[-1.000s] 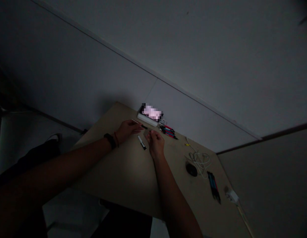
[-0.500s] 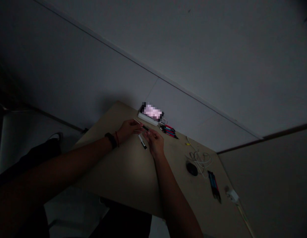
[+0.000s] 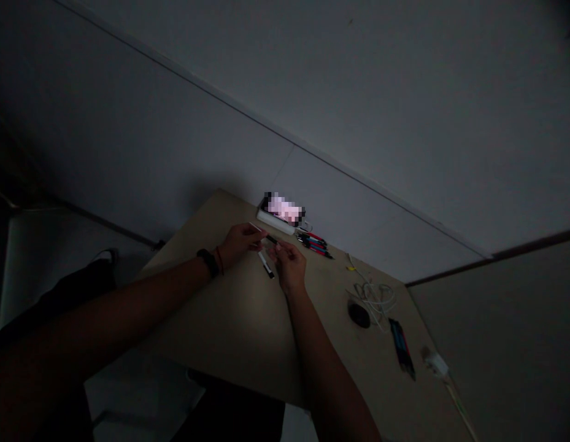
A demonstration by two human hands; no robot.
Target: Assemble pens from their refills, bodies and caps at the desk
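The scene is dim. My left hand (image 3: 239, 241), with a dark wristband, is closed on a thin pen (image 3: 264, 234) over the far part of a beige table (image 3: 248, 331). My right hand (image 3: 290, 262) is closed, its fingertips pinching the dark end of that same pen. A second white and black pen (image 3: 266, 265) lies on the table just below and between both hands.
A lit phone (image 3: 285, 210) on a white box sits at the far edge by the wall. Several red, blue and black pens (image 3: 315, 244) lie beside it. To the right are a white cable (image 3: 374, 296), a dark round object (image 3: 359, 314), more pens (image 3: 402, 347) and a white plug (image 3: 434, 363).
My right hand has moved up and left to meet the left hand at the pen's dark end. The left hand has stayed in place.
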